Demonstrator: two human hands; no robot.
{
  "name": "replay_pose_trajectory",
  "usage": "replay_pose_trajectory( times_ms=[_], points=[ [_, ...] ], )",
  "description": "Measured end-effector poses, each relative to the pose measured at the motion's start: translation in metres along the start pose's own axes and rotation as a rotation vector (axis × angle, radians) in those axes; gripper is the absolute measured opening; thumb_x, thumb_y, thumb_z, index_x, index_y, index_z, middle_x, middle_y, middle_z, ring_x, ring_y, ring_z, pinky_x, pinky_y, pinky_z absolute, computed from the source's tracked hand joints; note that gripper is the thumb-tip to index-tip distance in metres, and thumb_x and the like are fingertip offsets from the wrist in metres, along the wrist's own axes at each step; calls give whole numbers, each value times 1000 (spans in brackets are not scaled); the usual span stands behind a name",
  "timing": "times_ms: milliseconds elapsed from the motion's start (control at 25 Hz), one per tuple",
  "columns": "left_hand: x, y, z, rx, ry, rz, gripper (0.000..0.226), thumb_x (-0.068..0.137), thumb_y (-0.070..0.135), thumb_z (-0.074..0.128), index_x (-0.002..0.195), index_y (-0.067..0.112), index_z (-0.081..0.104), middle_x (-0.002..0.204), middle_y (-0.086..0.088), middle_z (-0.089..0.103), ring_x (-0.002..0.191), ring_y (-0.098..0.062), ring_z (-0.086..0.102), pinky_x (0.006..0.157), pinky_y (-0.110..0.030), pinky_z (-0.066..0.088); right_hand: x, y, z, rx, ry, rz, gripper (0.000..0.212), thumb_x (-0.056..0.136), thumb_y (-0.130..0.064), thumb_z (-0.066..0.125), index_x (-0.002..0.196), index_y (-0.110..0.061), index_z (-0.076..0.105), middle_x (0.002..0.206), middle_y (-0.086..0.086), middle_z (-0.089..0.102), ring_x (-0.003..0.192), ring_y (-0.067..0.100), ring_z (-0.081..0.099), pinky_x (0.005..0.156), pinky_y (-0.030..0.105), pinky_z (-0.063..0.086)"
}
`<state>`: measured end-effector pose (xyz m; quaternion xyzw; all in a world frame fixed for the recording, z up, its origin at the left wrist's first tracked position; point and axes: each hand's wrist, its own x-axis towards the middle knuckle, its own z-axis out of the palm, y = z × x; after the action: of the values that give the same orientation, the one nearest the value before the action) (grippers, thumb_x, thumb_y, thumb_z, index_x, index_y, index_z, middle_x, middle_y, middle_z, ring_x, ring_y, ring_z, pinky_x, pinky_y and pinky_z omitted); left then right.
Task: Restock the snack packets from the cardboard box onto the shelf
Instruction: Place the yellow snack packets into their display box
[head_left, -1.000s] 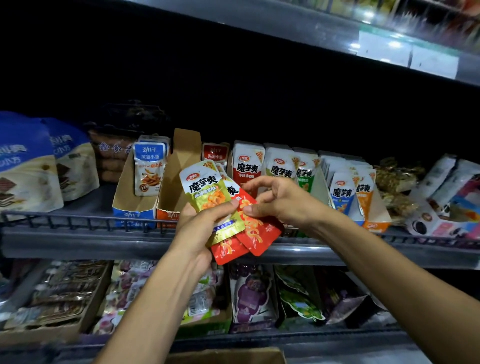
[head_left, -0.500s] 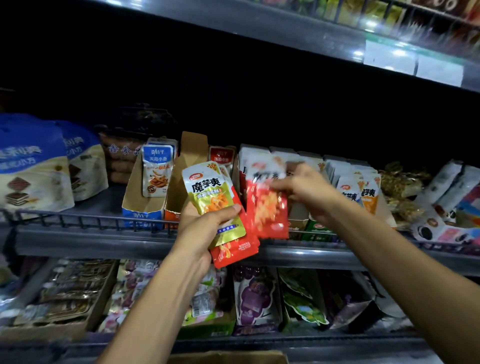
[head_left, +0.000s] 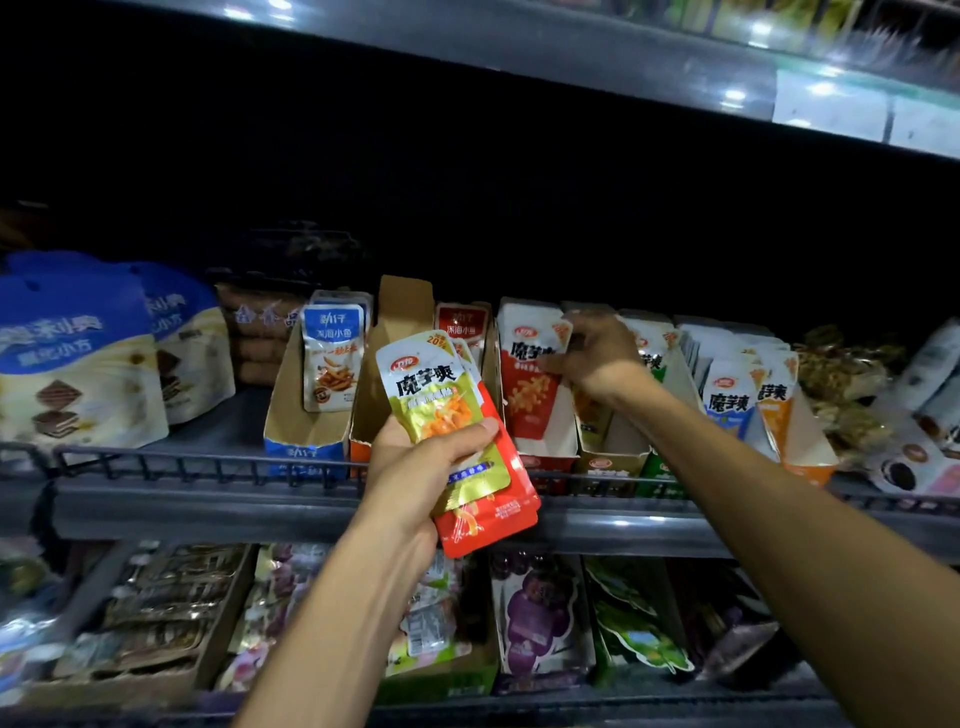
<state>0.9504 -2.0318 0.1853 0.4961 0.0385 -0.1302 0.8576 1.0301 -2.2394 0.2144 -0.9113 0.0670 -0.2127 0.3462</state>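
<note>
From the head camera I see my left hand (head_left: 431, 467) gripping a fan of snack packets (head_left: 457, 431), green-gold in front of red, just before the shelf rail (head_left: 208, 462). Behind the rail, my right hand (head_left: 597, 358) touches a red packet (head_left: 530, 384) standing in its display carton (head_left: 550, 452); I cannot tell its grip.

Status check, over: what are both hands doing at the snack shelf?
Left hand grips a fan of snack packets, green on top. Right hand at the red packet standing in its display box. Nothing blocking.
</note>
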Motion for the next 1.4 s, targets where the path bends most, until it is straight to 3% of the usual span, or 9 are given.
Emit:
replay_pose_trajectory(
  times_ms=[120,280,400,520,880,1000,1080,1240,1400],
  points=[
    [0,1,1,17,-21,6,45,72,1,82,111,14,65,85,-5,78,69,-23,75,53,-33,58,2,9,6,-176,96,-28,47,80,-29,76,120,-16,57,123,5,59,106,26,61,86,39,53],
    [-1,0,5,45,-34,38,52,69,0,83,115,15,63,88,-4,78,70,-22,75,52,-30,57,-23,-3,0,-163,390,-99,32,90,-39,64,108,-16,50,96,3,61,81,18,58,63,27,39],
    [-2,-3,8,67,-60,42,48,70,-1,83,110,15,64,84,-4,78,65,-20,74,50,-28,55,-59,-36,-6,175,126,-113,32,90,-46,59,93,-14,55,70,-3,57,60,11,54,55,26,39],
    [-4,-9,11,148,-98,53,47,70,1,83,109,19,64,84,-3,78,69,-22,75,57,-31,56,-86,-52,3,174,-140,-53,45,75,-59,69,87,-18,53,67,-8,51,58,7,48,54,25,41],
    [-16,-15,18,103,-199,23,55,60,16,82,112,18,63,91,-3,78,74,-19,75,58,-29,57,-79,-33,-17,751,-60,279,38,78,-9,77,100,-23,48,97,9,68,82,25,70,74,41,58],
    [-17,-17,20,120,-179,37,53,64,15,84,113,19,63,89,-1,78,74,-16,74,60,-29,56,-62,-23,-33,763,121,374,36,82,0,69,100,-25,51,105,11,69,90,29,71,80,50,58],
    [-13,-17,19,110,-120,43,47,71,8,83,112,20,63,86,0,78,71,-15,74,59,-29,56,-48,-13,-53,809,276,350,29,86,4,62,103,-18,56,104,8,69,89,23,69,75,40,60],
    [-5,-15,14,56,-44,27,40,77,3,80,108,19,62,78,2,76,61,-13,72,48,-25,54,-34,5,-70,631,359,241,21,91,1,59,107,-12,58,86,-6,64,74,6,59,49,10,47],
    [-5,-17,15,59,-63,39,38,78,1,78,105,21,62,78,3,76,61,-11,72,49,-23,55,-24,32,-54,365,234,143,23,86,0,66,107,-8,63,100,0,66,93,16,61,81,30,56]
  ],
)
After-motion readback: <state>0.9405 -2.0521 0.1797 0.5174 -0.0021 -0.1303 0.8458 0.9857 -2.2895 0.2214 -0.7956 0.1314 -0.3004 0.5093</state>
